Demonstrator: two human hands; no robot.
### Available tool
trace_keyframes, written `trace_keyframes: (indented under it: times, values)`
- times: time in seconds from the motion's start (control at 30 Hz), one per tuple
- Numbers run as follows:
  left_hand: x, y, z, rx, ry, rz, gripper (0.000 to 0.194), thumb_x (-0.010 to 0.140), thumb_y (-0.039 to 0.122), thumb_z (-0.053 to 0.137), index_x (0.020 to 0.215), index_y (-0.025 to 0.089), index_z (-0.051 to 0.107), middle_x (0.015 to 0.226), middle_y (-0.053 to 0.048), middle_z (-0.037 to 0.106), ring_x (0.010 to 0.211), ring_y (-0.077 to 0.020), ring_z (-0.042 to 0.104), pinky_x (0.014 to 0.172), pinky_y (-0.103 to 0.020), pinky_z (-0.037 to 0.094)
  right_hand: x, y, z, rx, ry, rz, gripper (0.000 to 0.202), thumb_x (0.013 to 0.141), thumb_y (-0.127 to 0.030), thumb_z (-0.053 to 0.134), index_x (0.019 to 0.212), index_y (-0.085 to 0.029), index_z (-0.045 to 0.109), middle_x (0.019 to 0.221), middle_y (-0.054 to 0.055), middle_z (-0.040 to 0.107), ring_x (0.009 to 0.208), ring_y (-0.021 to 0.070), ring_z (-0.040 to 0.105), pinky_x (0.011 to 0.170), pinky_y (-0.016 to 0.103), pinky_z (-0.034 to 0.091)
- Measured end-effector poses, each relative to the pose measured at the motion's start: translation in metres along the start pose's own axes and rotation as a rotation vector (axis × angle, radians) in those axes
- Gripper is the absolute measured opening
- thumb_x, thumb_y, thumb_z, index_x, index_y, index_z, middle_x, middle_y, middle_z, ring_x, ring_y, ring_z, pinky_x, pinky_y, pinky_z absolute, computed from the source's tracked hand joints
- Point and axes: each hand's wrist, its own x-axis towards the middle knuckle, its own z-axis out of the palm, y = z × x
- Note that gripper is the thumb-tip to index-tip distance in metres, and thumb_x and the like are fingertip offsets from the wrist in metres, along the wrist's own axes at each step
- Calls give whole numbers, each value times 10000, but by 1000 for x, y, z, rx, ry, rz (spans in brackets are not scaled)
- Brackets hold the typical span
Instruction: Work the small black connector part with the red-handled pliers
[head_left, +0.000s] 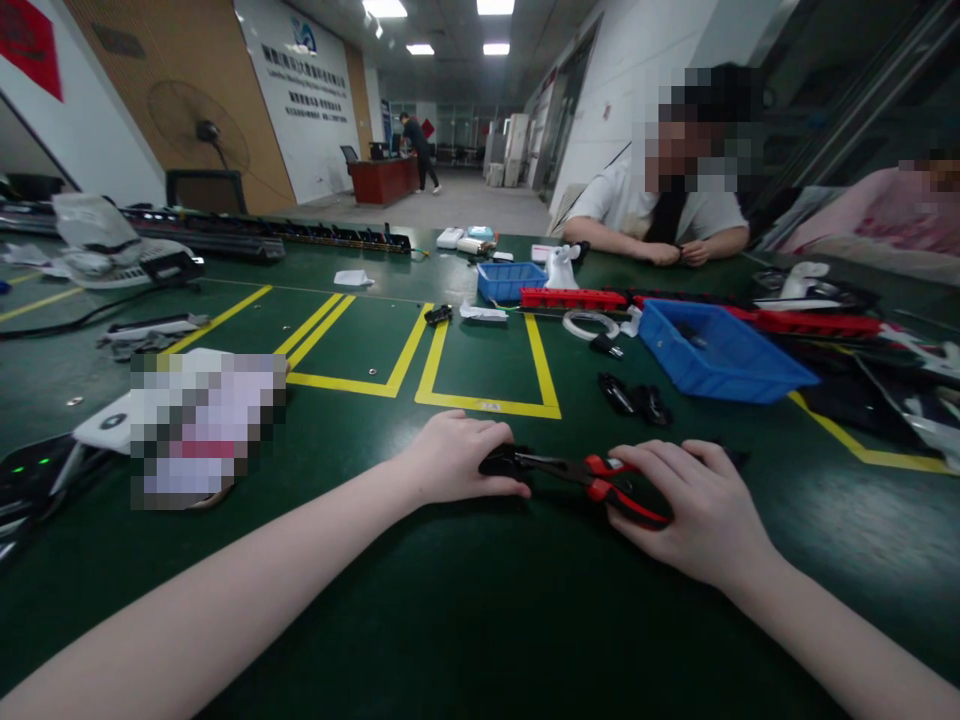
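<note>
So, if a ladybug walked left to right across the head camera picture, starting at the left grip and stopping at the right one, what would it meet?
Left grip → small black piece → red-and-black-handled pliers → right grip.

- Ceiling lights [496, 48] glow above a grey floor [480, 190].
- A white lettered panel [319, 150] adjoins a wood-toned wall [202, 60].
- A reddish-brown desk [381, 183] stands farther back, left of centre.

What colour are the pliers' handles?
The pliers' handles are red and black, clearest in the head view.
</note>
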Motion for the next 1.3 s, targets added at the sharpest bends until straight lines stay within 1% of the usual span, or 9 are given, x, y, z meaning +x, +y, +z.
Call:
trace_keyframes:
  times: [0.1,0.3,0.43,0.63,0.77,1.03,1.1,1.2,1.3]
  values:
    - [0,0,-1,-12,-16,-7,466,871,646,642,986,194,634,859,-16,708,733,-180,665,700,-276,459,-1,1,0,-2,-6,3,344,876,-367,585,1139,-144,578,1026,116,704,869,253,672,810,422,418]
    - [3,0,-3,-24,-78,-43,477,881,670,608,919,195,630,776,-6,678,687,-177,638,654,-263,416,-2,2,2,-10,-4,13,377,853,-367,619,1163,-157,574,1048,113,709,890,269,673,869,462,409]
    - [4,1,-4,-44,-92,-50,476,887,670,598,904,195,620,768,-4,667,674,-176,622,640,-259,402,1,1,1,-24,14,14,383,861,-359,615,1183,-157,573,1060,120,711,904,276,675,892,477,412]
    - [4,1,-6,-59,-116,-53,480,889,674,591,905,194,613,775,-9,655,689,-180,614,642,-258,400,4,-1,-1,-24,29,14,338,897,-344,587,1181,-161,572,1040,113,717,930,277,686,994,522,377]
    - [5,0,-6,-57,-141,-50,503,899,691,559,914,191,609,786,-14,654,696,-180,614,645,-262,404,5,-3,-2,-28,44,20,317,890,-319,595,1170,-173,572,1027,106,719,941,283,684,1012,527,372]
    - [5,-1,-7,-93,-147,-42,513,907,698,538,923,189,606,778,-16,652,686,-180,614,639,-257,396,5,-3,-3,-82,45,12,362,869,-277,588,1220,-193,554,1042,119,710,977,327,665,960,561,410]
    - [5,-1,-7,-85,-157,-47,513,903,701,542,930,192,602,781,-13,649,686,-178,614,642,-257,398,3,-1,-1,-74,39,19,399,861,-268,596,1249,-187,552,1070,127,701,970,332,664,910,542,438]
    - [5,-1,-8,-81,-169,-46,508,904,699,541,940,195,596,788,-9,646,688,-175,611,632,-250,393,0,1,2,-50,16,26,434,871,-261,598,1290,-161,540,1125,148,678,986,320,659,828,477,488]
    - [5,0,-8,-84,-152,-38,499,903,690,553,920,192,594,779,-10,646,682,-175,607,624,-248,383,-1,1,3,-25,-1,17,460,891,-236,594,1336,-149,517,1191,155,658,1031,297,649,828,427,527]
